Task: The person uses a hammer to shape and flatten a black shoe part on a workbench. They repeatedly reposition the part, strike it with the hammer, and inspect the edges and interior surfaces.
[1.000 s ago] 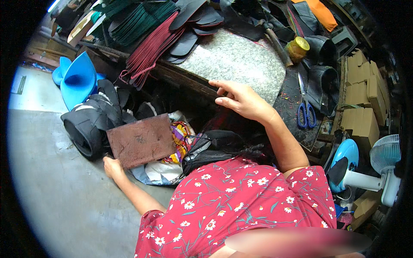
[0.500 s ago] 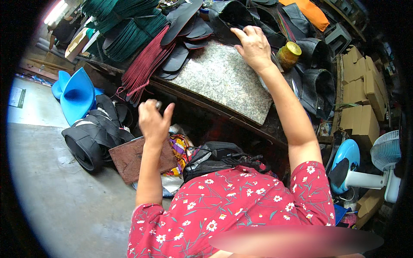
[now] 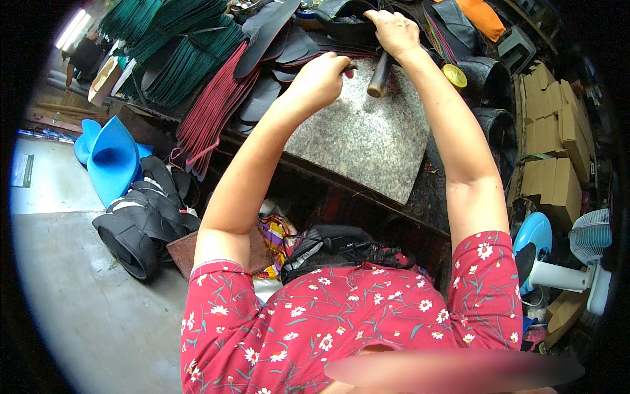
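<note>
Both my arms reach forward over a speckled grey stone slab (image 3: 367,141) on the workbench. My left hand (image 3: 320,80) is closed at the slab's far edge and pinches a small dark piece (image 3: 351,65) that pokes out of its fingers. My right hand (image 3: 394,31) is curled shut just beyond it, over the top end of a brown wooden tool handle (image 3: 379,77) that slants down onto the slab. Its fingertips lie against a black rubber piece (image 3: 344,18). What is at the handle's upper end is hidden by the hand.
Dark shoe soles (image 3: 262,98), maroon straps (image 3: 210,115) and green straps (image 3: 180,49) are piled left of the slab. Cardboard boxes (image 3: 551,138) and a small fan (image 3: 587,253) stand at the right. Blue moulded pieces (image 3: 111,157), black rubber rolls (image 3: 138,226) and a brown sheet (image 3: 187,249) lie on the floor.
My left hand left the brown sheet on the floor and rose to the slab's far edge, closing on a small piece. My right hand moved farther back, onto the handle.
</note>
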A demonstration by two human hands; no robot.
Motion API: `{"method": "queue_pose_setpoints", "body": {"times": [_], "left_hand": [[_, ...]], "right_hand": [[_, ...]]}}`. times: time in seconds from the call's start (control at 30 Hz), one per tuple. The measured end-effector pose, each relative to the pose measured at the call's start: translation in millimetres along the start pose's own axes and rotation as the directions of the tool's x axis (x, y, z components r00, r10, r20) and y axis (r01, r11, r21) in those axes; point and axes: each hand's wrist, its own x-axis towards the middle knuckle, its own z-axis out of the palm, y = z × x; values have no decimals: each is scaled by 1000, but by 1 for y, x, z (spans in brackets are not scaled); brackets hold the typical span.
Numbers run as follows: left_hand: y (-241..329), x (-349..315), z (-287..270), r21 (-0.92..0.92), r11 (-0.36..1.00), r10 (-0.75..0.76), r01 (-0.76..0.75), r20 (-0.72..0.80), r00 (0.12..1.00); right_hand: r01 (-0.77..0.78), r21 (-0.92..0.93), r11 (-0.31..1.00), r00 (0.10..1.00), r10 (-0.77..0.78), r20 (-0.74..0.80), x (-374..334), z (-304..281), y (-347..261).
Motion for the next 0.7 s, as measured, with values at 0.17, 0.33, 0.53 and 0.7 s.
{"method": "queue_pose_setpoints", "body": {"times": [0.17,0.33,0.53,0.7], "left_hand": [[-18,49,32,282,957,23,-63,141,990],[-27,61,42,347,936,-97,53,111,989],[-33,60,48,329,941,-67,74,-33,997],[-45,83,61,483,875,-3,25,-46,999]], "right_hand": [[25,-23,999,982,-20,189,11,-2,9],[-106,113,988,965,75,253,-14,-47,-5],[-106,110,988,991,96,91,-26,-64,-11],[-108,124,986,994,104,43,-26,-51,-7]]}}
